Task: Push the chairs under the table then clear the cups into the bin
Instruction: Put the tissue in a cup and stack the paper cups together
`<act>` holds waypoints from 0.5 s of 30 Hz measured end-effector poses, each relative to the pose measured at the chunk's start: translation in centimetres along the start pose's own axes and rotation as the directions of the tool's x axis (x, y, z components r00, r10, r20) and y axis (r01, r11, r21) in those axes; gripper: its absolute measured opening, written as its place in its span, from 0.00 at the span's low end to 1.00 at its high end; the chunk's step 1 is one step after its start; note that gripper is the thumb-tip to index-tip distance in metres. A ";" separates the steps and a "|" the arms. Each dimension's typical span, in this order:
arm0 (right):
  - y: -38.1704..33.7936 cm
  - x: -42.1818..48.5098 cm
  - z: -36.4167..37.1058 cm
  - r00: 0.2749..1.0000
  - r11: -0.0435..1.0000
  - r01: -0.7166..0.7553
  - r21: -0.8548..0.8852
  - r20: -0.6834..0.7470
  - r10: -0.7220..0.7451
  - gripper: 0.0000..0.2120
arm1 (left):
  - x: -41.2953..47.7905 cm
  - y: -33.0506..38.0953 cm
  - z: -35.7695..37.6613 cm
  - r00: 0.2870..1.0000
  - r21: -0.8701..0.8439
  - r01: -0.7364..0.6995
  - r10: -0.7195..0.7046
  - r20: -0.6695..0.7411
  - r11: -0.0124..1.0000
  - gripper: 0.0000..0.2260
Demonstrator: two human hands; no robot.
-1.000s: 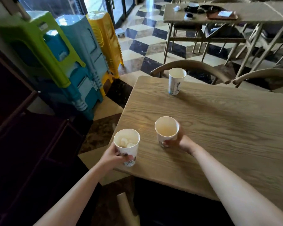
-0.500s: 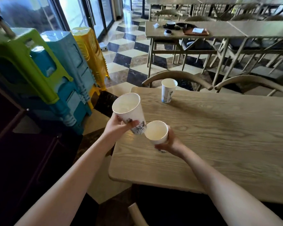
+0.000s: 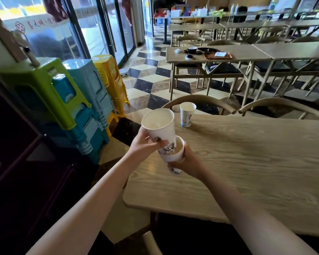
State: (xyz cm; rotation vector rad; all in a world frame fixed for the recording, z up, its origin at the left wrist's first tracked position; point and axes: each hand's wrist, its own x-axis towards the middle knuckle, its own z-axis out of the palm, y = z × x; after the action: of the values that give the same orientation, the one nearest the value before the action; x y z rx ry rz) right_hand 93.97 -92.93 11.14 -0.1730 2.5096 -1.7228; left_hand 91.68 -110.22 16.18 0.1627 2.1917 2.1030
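My left hand [image 3: 143,146] grips a tall white paper cup [image 3: 159,127] with a dark print, tilted, its base resting inside the mouth of a second paper cup [image 3: 173,159]. My right hand [image 3: 189,163] holds that lower cup from the right, above the near left part of the wooden table [image 3: 247,162]. A third paper cup [image 3: 187,114] stands upright at the table's far left edge. Two wooden chairs [image 3: 197,99] [image 3: 280,105] sit tucked in at the far side, only their curved backs showing. No bin is in view.
Stacked green, blue and yellow plastic stools [image 3: 68,100] stand on the floor left of the table. A dark cabinet [image 3: 17,162] fills the left foreground. Another chair's back [image 3: 151,242] shows below the table's near edge. Further tables [image 3: 219,52] with a tray stand behind.
Both cups left the table. My left hand raised its cup and set its base into the cup in my right hand. The view tilted up, showing more of the room.
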 end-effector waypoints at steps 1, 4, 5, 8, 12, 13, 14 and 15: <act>-0.3 -0.2 0.0 1.000 1.000 0.013 0.026 0.006 -0.013 0.39 | -0.3 -0.1 0.2 1.000 0.010 0.003 -0.003 -0.004 1.000 0.30; -1.1 0.1 0.3 0.996 0.997 0.078 0.027 0.038 -0.079 0.38 | -0.8 -0.2 0.6 1.000 0.021 0.003 -0.002 -0.011 1.000 0.26; -1.3 0.3 0.4 0.995 0.996 0.089 0.020 0.042 -0.090 0.38 | -0.8 -0.4 0.6 1.000 0.029 -0.002 0.002 -0.003 1.000 0.24; -1.9 1.5 0.6 0.994 0.994 0.107 0.010 0.029 -0.107 0.39 | -0.4 -0.4 -0.1 1.000 0.053 -0.010 0.009 0.024 0.999 0.25; -1.5 3.3 1.1 0.997 0.997 0.082 -0.008 0.011 -0.081 0.45 | 0.8 -1.1 -1.9 0.988 -0.014 0.034 -0.032 0.153 0.999 0.29; -1.2 3.8 1.5 0.998 0.998 0.066 -0.022 -0.008 -0.067 0.45 | 1.3 -1.5 -2.5 0.980 -0.007 0.037 -0.035 0.194 0.999 0.31; -1.1 4.4 1.9 0.998 0.998 0.055 -0.026 -0.018 -0.055 0.44 | 1.8 -1.7 -3.2 0.971 0.000 0.041 -0.040 0.236 0.999 0.34; -1.1 4.9 2.3 0.999 0.999 0.041 -0.029 -0.023 -0.041 0.43 | 2.4 -2.0 -3.8 0.964 0.013 0.051 -0.052 0.259 0.999 0.36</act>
State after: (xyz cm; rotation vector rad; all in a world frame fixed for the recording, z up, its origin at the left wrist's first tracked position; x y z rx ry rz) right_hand 89.55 -96.19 11.25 -0.2089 2.5662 -1.7142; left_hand 88.79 -113.70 14.36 0.3560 2.0274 1.9239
